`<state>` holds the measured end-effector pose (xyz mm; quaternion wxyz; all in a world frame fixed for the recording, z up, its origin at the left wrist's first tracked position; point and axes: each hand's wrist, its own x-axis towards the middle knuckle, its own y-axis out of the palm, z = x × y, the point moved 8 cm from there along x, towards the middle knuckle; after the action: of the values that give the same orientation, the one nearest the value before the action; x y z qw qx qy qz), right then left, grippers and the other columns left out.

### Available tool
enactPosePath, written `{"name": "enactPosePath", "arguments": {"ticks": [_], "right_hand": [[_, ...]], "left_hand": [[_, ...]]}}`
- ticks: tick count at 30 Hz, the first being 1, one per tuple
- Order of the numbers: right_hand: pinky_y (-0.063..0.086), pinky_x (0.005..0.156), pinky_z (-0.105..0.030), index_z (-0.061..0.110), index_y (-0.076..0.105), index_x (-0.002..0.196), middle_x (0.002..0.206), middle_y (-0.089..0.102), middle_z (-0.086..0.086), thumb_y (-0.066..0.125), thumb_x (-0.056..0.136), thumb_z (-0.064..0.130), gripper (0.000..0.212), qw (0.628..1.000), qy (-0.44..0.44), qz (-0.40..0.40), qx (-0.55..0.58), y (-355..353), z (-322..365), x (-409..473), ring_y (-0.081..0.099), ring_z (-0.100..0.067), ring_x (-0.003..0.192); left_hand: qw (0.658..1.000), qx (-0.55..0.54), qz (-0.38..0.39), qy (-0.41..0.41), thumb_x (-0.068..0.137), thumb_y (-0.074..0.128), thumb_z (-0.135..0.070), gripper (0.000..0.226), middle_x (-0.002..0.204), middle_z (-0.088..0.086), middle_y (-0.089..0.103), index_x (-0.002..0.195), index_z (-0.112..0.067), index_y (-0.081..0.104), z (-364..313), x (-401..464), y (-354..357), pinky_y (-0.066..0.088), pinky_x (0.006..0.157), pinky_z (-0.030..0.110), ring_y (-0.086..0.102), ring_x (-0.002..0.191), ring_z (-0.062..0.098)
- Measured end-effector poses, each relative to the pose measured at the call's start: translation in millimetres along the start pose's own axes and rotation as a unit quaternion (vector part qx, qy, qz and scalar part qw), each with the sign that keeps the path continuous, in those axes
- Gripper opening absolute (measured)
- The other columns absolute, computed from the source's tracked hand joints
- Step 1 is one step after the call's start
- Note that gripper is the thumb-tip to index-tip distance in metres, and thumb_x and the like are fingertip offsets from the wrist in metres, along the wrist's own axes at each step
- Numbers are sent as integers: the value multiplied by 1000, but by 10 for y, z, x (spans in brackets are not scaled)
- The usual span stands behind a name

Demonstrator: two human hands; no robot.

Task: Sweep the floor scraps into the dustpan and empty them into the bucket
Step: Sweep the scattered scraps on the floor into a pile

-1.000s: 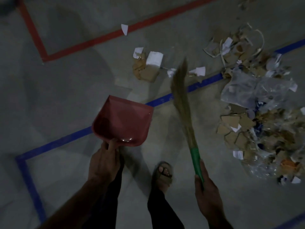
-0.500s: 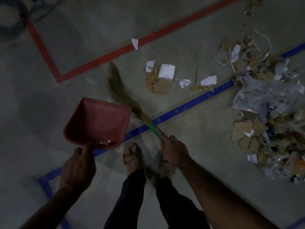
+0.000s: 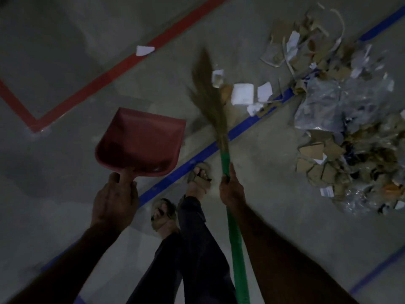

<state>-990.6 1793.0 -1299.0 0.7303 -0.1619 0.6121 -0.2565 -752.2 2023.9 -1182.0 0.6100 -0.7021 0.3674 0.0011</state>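
Head view, looking down at a dim concrete floor point(image 3: 65, 62): the left hand point(image 3: 115, 199) grasps the handle of the red dustpan point(image 3: 141, 142), fingers curled round it, pan held in front of the person with its open mouth facing away. The right hand point(image 3: 231, 189) is wrapped round the green handle of the broom point(image 3: 215, 115), whose blurred straw bristles point up the frame, just beside a few white paper scraps point(image 3: 242, 94) near the blue tape line point(image 3: 241, 126). Whether the bristles touch the floor is hard to tell. A big scrap pile point(image 3: 350, 128) of cardboard and plastic lies to the right. Sandalled feet point(image 3: 199, 177) stand on the blue line; a red tape line point(image 3: 105, 75) crosses beyond.
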Motion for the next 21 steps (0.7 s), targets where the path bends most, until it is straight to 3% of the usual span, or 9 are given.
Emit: {"name": "enactPosePath", "arguments": {"ticks": [2,4,8,11,16,18,21], "right_hand": [[58,80,-46,50,9,155,119,66,-20,37,104,47,58,997,37,-39,62,-314,-252,239,68,-40,93],[61,69,-48,53,12,152,104,70,-19,42,102,44,60,986,76,-73,133,-670,-514,504,69,-35,75],[51,51,-35,46,21,152,88,62,-11,41,103,32,54,967,113,-102,202,-1479,-903,953,60,-24,62],[48,49,-32,45,28,149,86,62,-8,39,103,31,49,965,125,-126,196,-2082,-1211,1185,58,-22,62],[44,47,-31,32,41,141,81,56,-7,40,101,23,41,937,180,-195,228,-2841,-1828,1290,53,-21,57],[45,47,-30,27,44,135,90,59,-12,41,102,25,34,926,194,-214,243,-3059,-2031,1216,55,-22,61],[46,41,-26,28,46,129,108,63,-19,39,103,36,28,912,195,-237,273,-3218,-2164,924,57,-23,64]], "left_hand": [[1000,9,-1,23,90,57,-14,48,90,16,51,137,-17,46,-258,192,-5,43,55,43,57,67,43],[999,11,0,41,91,55,-15,49,90,15,50,139,-18,45,-490,373,10,43,55,41,56,66,42],[997,9,3,82,92,53,-17,52,88,13,49,143,-18,40,-905,661,66,48,51,43,53,61,36],[991,35,11,128,91,42,-27,56,87,12,49,146,-17,37,-1173,807,145,50,49,41,52,58,33],[984,52,26,169,92,58,-12,49,86,13,49,139,-13,42,-1568,936,226,47,48,37,50,58,29],[973,75,5,218,96,49,-15,42,88,15,51,137,-8,47,-1745,947,230,43,48,34,50,59,28],[983,49,21,174,97,48,-18,35,97,17,55,132,-12,49,-1876,1023,237,47,57,41,57,71,37]]}}
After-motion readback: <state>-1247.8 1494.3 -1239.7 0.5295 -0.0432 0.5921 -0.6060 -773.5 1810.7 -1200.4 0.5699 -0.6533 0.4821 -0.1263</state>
